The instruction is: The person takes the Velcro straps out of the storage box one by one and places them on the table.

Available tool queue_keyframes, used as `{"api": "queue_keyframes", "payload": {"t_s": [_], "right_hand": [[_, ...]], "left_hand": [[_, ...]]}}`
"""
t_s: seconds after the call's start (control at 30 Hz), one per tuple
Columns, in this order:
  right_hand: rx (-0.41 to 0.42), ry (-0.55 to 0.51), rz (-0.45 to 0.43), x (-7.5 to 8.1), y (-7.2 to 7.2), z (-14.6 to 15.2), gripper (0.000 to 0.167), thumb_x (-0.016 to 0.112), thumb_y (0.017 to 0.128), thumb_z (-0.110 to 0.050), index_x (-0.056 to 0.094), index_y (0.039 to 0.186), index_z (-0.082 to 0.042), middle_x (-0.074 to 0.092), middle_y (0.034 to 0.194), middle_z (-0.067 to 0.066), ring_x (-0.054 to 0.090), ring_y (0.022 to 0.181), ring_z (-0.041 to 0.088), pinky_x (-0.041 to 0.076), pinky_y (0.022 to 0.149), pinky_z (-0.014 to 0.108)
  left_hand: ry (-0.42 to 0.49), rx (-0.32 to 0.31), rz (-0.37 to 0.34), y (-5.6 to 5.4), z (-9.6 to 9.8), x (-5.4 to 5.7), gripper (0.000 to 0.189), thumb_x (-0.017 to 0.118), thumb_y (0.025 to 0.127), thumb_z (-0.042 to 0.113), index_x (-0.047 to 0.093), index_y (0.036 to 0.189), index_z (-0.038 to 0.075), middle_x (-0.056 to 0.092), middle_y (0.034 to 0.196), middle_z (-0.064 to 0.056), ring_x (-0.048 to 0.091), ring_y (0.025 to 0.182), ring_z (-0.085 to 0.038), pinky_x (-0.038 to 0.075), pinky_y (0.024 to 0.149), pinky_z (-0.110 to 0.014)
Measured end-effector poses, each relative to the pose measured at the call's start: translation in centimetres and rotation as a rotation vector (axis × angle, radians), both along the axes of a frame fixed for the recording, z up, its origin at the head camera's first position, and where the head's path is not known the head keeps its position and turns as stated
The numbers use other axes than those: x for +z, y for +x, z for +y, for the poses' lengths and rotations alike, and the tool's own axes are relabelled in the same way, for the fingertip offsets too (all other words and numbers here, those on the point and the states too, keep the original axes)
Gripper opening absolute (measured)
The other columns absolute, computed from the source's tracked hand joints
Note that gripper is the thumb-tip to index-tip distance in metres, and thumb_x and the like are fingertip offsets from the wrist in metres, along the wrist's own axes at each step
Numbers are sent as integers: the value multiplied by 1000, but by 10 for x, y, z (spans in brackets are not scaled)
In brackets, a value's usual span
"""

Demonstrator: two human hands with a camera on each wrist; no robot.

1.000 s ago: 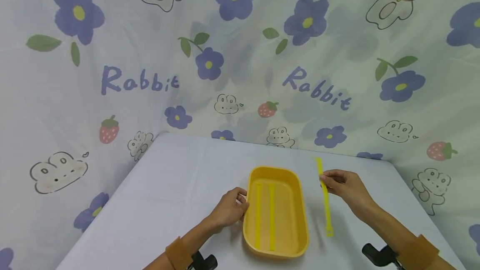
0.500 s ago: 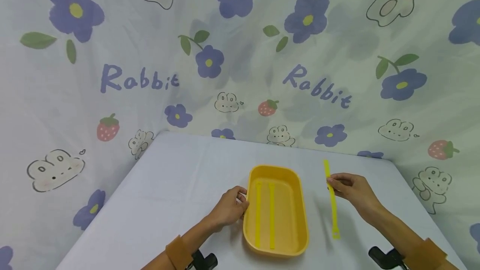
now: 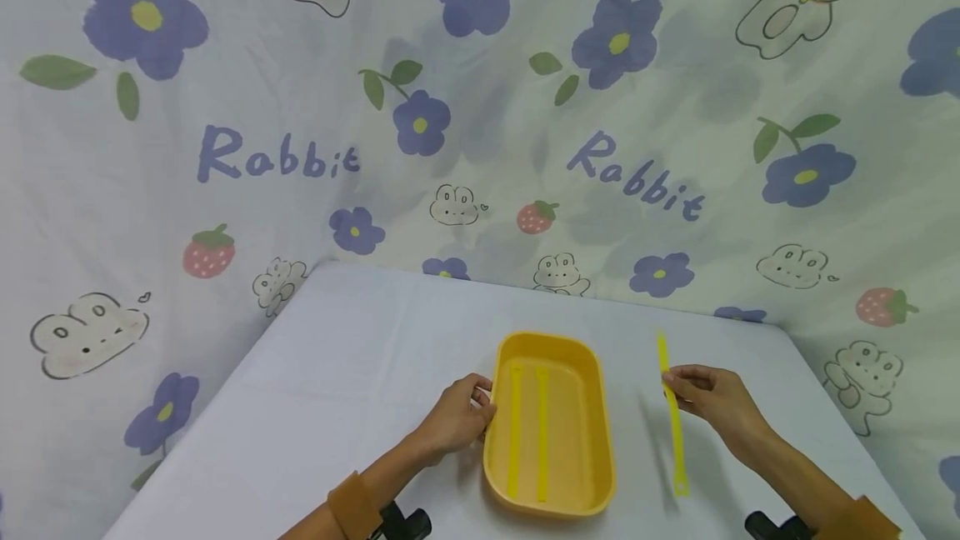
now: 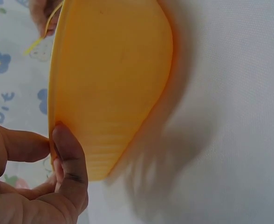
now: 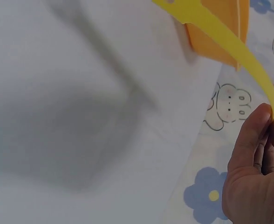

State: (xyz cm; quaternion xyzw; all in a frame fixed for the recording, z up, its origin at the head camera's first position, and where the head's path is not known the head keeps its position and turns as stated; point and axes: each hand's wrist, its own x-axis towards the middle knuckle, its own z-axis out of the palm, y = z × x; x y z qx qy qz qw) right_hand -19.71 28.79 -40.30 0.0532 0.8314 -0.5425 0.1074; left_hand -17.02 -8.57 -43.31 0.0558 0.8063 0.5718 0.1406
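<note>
Yellow strip pinched in R grip, w/ gap to tray; L grip pinches rim.

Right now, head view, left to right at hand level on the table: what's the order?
Left hand → left strip in the yellow tray → right strip in the tray → pinched strip → right hand.

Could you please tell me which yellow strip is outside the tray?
The strip in the right hand, beside the tray; the other two strips lie inside it.
</note>
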Motion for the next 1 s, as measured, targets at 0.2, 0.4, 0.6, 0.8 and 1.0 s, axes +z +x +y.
{"api": "queue_keyframes", "payload": {"t_s": [0.2,0.4,0.6,0.8,1.0], "right_hand": [[-11,10,-38,-10,2,9,50,65,98,-26,54,129,12,70,101,-3,66,90,4,57,85,23],[-11,9,-71,-22,4,16,49,65,98,-25,54,129,12,72,107,1,68,93,7,57,85,23],[-17,25,-86,-31,5,20,48,67,97,-25,57,125,12,72,106,5,69,95,14,58,83,25],[-16,46,-99,-37,7,23,47,68,96,-24,58,123,13,73,108,10,70,97,20,59,81,26],[-8,54,-104,-44,8,30,50,67,96,-22,55,126,15,72,110,11,70,97,20,59,81,27]], "left_hand": [[-16,-2,1,0,0,0,33,58,97,3,49,127,-7,55,96,-10,64,70,-21,59,66,-38],[-7,-1,7,0,-1,0,33,58,97,3,49,127,-7,55,95,-10,63,69,-20,58,65,-39],[-6,4,8,1,-1,-1,32,58,97,3,50,126,-7,55,96,-10,63,70,-20,58,63,-35],[-6,-1,12,0,-1,1,32,58,97,3,50,126,-7,55,95,-10,63,70,-21,57,63,-34],[2,-2,7,1,-1,0,31,59,97,3,50,125,-7,56,95,-9,62,68,-19,55,60,-31]]}}
